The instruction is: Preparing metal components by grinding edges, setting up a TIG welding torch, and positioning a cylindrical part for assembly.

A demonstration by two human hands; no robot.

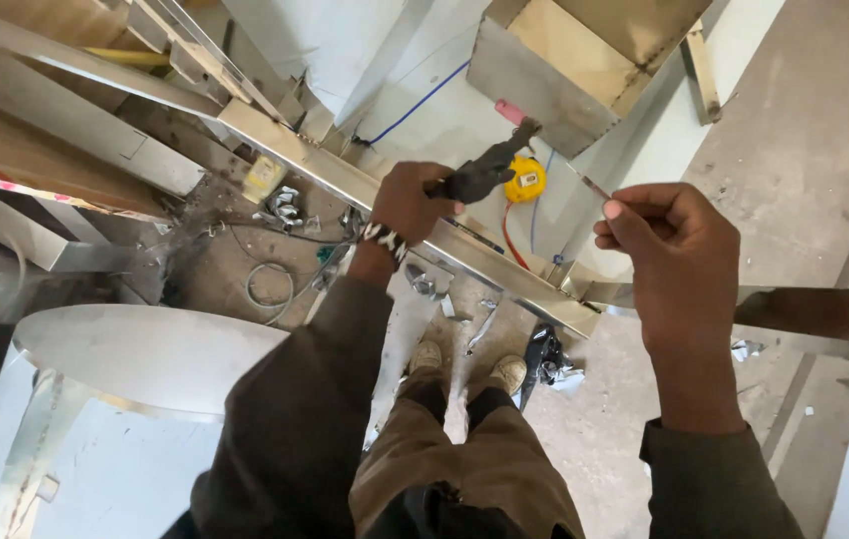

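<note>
Left hand wraps a dark hand tool; right hand pinches a thin metal strip — light, springy, probably sharp-edged, so best held by its flat faces.

A dusty concrete floor carries the clutter. Metal scraps and a coiled wire lie left of centre, a yellow tape measure at upper centre, and crumpled foil at right.

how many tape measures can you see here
1: a yellow tape measure lies on the floor just beyond the dark tool gripped in the left hand, below the metal box. Others could be hidden under the metal scraps.
</note>
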